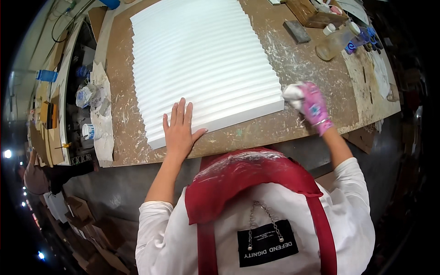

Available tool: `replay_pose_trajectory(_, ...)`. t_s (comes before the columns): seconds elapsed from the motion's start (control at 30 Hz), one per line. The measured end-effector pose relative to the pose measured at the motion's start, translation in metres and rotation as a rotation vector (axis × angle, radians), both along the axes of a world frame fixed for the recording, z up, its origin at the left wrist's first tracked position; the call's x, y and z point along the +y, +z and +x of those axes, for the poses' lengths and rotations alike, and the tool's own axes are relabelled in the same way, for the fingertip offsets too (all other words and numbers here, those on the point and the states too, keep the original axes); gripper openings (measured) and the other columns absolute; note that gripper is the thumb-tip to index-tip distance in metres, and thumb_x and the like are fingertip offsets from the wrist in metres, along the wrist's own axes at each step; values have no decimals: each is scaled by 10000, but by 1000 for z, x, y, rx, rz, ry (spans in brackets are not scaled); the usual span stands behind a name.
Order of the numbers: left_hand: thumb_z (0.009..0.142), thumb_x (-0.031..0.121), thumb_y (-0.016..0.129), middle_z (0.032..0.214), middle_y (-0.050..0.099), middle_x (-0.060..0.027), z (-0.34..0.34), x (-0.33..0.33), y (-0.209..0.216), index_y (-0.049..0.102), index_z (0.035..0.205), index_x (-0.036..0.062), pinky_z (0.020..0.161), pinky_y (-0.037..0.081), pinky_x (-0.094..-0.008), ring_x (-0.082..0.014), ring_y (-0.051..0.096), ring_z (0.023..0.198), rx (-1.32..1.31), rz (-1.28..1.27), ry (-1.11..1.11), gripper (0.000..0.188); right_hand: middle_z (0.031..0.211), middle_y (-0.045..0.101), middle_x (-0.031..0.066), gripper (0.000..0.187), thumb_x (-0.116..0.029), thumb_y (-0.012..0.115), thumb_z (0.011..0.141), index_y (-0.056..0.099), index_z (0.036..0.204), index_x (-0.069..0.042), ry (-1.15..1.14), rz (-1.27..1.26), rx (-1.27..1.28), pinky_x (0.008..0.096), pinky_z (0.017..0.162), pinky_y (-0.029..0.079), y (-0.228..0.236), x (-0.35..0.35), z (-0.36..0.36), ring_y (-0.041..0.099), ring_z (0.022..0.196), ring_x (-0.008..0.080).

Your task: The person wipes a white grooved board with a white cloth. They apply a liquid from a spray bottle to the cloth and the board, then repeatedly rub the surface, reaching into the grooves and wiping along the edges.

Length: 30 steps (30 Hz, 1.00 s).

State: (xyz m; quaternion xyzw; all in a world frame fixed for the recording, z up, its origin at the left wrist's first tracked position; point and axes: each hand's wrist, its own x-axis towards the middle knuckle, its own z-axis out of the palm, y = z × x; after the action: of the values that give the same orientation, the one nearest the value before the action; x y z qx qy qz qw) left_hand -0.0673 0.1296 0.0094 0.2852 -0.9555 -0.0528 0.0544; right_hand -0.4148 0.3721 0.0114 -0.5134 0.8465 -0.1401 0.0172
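A large white ribbed panel [201, 59] lies on the brown worktop, its wavy ridges running across it. Near its front edge my bare left hand [179, 130] rests flat on the ridges, fingers spread and thumb out to the side. My right hand [311, 103] wears a pink patterned glove and is closed just beyond the panel's right front corner. Around its fingers the surface is white; whether this is the glove's end or a wad of cloth in the grip, I cannot make out.
The brown worktop [321, 73] is smeared with white. At the back right are a dark grey block [297, 31], a cloudy jar [337, 42], a purple bottle [358, 41] and a wooden box [316, 13]. Leftward stands a white cup [90, 132]. Another person [36, 176] is at far left.
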Motion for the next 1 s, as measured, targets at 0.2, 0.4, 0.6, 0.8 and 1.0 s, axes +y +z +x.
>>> replay_pose_trajectory(0.2, 736, 474, 678, 1510, 249, -87, 5, 3, 5, 303, 1435, 129, 1070, 207, -532, -307, 279, 1363, -28, -6, 34, 865, 973, 612, 124, 371, -252, 578, 821, 566, 1174, -135, 221, -238, -228, 388, 769, 494, 50, -61, 53, 595, 803, 283)
replay_pose_trajectory(0.4, 734, 477, 677, 1509, 250, -87, -2, 5, 9, 299, 1437, 133, 1070, 217, -535, -318, 288, 1357, -40, 25, 23, 869, 882, 638, 110, 195, -289, 595, 804, 652, 902, -131, 492, -129, 117, 414, 685, 522, 13, -73, 49, 620, 733, 302)
replay_pose_trajectory(0.6, 745, 519, 651, 1504, 259, -85, -10, 3, 10, 303, 1435, 141, 1068, 220, -538, -307, 298, 1353, -13, 16, 34, 860, 1135, 589, 158, 346, -174, 571, 825, 577, 1161, -93, -149, 374, 326, 444, 834, 477, 59, 7, -100, 579, 998, 332)
replay_pose_trajectory(0.8, 732, 532, 656, 1510, 241, -81, 1, -3, 10, 296, 1436, 146, 1079, 210, -539, -288, 267, 1372, -7, 29, 54, 879, 1422, 350, 203, 607, -276, 602, 824, 410, 1351, -44, 377, -84, 189, 485, 1100, 219, 81, -85, 9, 312, 1310, 394)
replay_pose_trajectory(1.0, 718, 638, 598, 1512, 230, -91, 17, -12, -21, 289, 1442, 169, 1073, 187, -566, -279, 235, 1383, 108, 57, 8, 917, 1425, 330, 227, 757, -393, 688, 720, 422, 1331, -33, 914, -34, 29, 532, 1096, 180, 29, -141, 101, 281, 1314, 430)
